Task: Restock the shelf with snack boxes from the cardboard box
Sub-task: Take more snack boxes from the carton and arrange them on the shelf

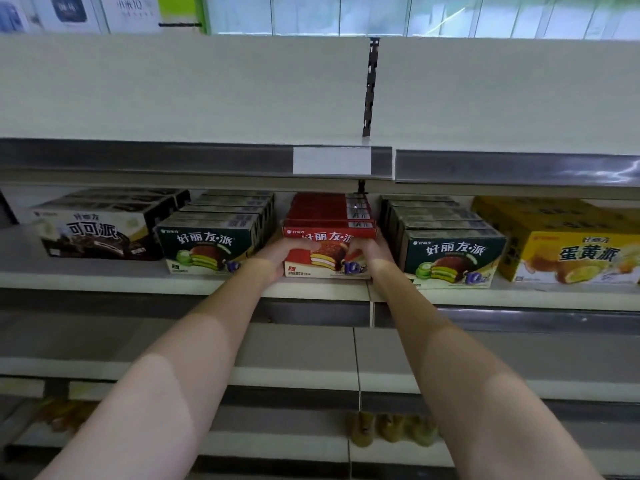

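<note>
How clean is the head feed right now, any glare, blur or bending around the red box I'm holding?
Head view: wide-angle bending bows the shelf rail, with glare streaks at its far right; the red box between left hand and right hand reads fairly sharp; the lowest shelves and forearms look soft and dim.

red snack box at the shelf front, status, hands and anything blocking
Left hand and right hand both grip the front red cardboard snack box. Box sits on the white shelf, in its red row. Green snack boxes flank it, nothing blocking.
</note>
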`<state>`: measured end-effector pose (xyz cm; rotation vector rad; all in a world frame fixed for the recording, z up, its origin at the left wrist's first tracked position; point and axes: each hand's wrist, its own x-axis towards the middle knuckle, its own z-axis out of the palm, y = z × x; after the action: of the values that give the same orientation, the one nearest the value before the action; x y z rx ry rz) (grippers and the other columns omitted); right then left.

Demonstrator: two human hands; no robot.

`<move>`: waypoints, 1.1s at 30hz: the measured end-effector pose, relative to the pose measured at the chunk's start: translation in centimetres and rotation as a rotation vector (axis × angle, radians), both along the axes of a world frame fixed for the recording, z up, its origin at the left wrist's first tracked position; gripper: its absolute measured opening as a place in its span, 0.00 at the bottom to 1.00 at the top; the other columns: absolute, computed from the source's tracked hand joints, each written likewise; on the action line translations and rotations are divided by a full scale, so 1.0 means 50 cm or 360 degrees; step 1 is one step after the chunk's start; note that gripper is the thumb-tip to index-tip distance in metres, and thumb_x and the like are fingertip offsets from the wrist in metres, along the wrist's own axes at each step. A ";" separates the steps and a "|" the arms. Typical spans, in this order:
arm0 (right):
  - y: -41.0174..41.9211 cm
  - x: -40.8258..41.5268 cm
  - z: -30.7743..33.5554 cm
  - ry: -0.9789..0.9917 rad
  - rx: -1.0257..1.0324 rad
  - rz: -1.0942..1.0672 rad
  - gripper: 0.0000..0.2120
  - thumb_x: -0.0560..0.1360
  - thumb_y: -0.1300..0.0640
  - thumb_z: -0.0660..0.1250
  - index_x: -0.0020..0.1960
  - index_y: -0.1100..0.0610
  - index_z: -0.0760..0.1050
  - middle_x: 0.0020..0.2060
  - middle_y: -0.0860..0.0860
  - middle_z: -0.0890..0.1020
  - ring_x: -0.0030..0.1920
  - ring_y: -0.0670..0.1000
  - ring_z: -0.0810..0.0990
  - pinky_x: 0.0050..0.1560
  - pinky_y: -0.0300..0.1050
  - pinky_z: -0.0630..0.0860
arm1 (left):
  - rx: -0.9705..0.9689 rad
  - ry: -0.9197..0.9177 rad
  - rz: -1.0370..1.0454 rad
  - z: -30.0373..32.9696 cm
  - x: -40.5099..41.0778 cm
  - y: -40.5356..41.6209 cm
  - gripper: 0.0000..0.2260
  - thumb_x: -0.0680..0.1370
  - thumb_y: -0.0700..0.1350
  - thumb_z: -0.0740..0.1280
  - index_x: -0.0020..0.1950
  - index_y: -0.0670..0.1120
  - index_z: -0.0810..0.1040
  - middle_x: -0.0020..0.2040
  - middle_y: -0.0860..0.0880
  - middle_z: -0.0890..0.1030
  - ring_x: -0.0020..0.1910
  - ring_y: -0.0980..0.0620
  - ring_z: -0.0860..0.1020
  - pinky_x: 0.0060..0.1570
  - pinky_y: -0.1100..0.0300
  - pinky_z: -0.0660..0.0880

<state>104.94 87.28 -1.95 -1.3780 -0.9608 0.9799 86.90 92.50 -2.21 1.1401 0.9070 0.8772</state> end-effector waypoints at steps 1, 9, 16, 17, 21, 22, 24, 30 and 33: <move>-0.004 -0.002 0.002 0.0014 -0.0010 -0.0009 0.23 0.73 0.71 0.63 0.65 0.55 0.71 0.46 0.52 0.80 0.42 0.49 0.78 0.39 0.41 0.68 | 0.0010 -0.0006 0.0014 0.000 0.001 -0.002 0.28 0.66 0.37 0.78 0.63 0.48 0.75 0.54 0.44 0.85 0.53 0.44 0.83 0.49 0.48 0.81; -0.015 -0.023 -0.002 -0.0130 -0.0061 -0.0270 0.18 0.71 0.62 0.68 0.61 0.54 0.77 0.56 0.55 0.83 0.60 0.58 0.79 0.64 0.52 0.74 | 0.0125 0.0192 0.0273 0.002 0.000 -0.031 0.27 0.65 0.42 0.82 0.61 0.49 0.78 0.52 0.46 0.85 0.50 0.47 0.84 0.47 0.49 0.82; -0.057 -0.036 -0.015 -0.0514 -0.0060 -0.0356 0.29 0.77 0.48 0.70 0.70 0.62 0.65 0.63 0.60 0.78 0.64 0.61 0.77 0.60 0.48 0.72 | 0.0433 0.0831 0.0747 0.000 0.026 -0.071 0.15 0.72 0.47 0.77 0.55 0.45 0.81 0.52 0.49 0.82 0.52 0.47 0.81 0.57 0.55 0.76; -0.063 -0.036 -0.013 -0.0529 -0.0058 -0.0355 0.29 0.77 0.49 0.71 0.70 0.63 0.65 0.63 0.61 0.77 0.64 0.61 0.77 0.61 0.49 0.73 | 0.0472 0.0928 0.0823 0.000 0.027 -0.079 0.15 0.72 0.48 0.77 0.55 0.43 0.81 0.52 0.49 0.82 0.51 0.47 0.80 0.55 0.56 0.76; -0.107 -0.043 -0.002 -0.0563 -0.0021 -0.0377 0.26 0.76 0.50 0.72 0.67 0.63 0.69 0.62 0.60 0.79 0.63 0.59 0.78 0.58 0.45 0.73 | 0.0592 0.1062 0.1026 0.016 0.032 -0.123 0.16 0.73 0.46 0.75 0.58 0.44 0.78 0.57 0.43 0.82 0.55 0.43 0.81 0.58 0.50 0.78; -0.118 -0.046 -0.001 -0.0578 -0.0008 -0.0383 0.24 0.76 0.50 0.71 0.66 0.63 0.70 0.61 0.59 0.80 0.62 0.59 0.78 0.55 0.43 0.72 | 0.0620 0.1071 0.1064 0.023 0.034 -0.137 0.17 0.73 0.46 0.75 0.59 0.44 0.77 0.59 0.43 0.80 0.56 0.43 0.80 0.58 0.49 0.78; -0.141 -0.050 0.001 -0.0658 0.0004 -0.0390 0.20 0.77 0.51 0.70 0.63 0.62 0.73 0.58 0.58 0.81 0.60 0.58 0.79 0.51 0.42 0.71 | 0.0667 0.1069 0.1124 0.032 0.039 -0.161 0.19 0.73 0.47 0.74 0.61 0.44 0.74 0.61 0.44 0.78 0.57 0.43 0.78 0.56 0.48 0.77; -0.254 -0.035 0.005 -0.0832 0.0142 -0.0504 0.14 0.78 0.58 0.67 0.62 0.61 0.77 0.55 0.56 0.83 0.57 0.55 0.81 0.51 0.40 0.71 | 0.0860 0.0822 0.0613 0.016 0.092 -0.242 0.11 0.75 0.42 0.73 0.56 0.44 0.78 0.51 0.48 0.82 0.52 0.48 0.80 0.51 0.56 0.75; -0.296 0.020 0.005 -0.0863 0.0206 -0.0654 0.16 0.77 0.59 0.68 0.64 0.62 0.76 0.56 0.55 0.83 0.57 0.55 0.81 0.53 0.40 0.71 | 0.0877 0.0713 0.0378 0.025 0.135 -0.268 0.16 0.76 0.42 0.73 0.62 0.42 0.75 0.54 0.47 0.80 0.51 0.50 0.78 0.42 0.64 0.73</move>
<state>105.96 72.48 -1.72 -1.6807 -1.0500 0.2294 93.63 79.11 -0.95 1.7774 1.2237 1.1292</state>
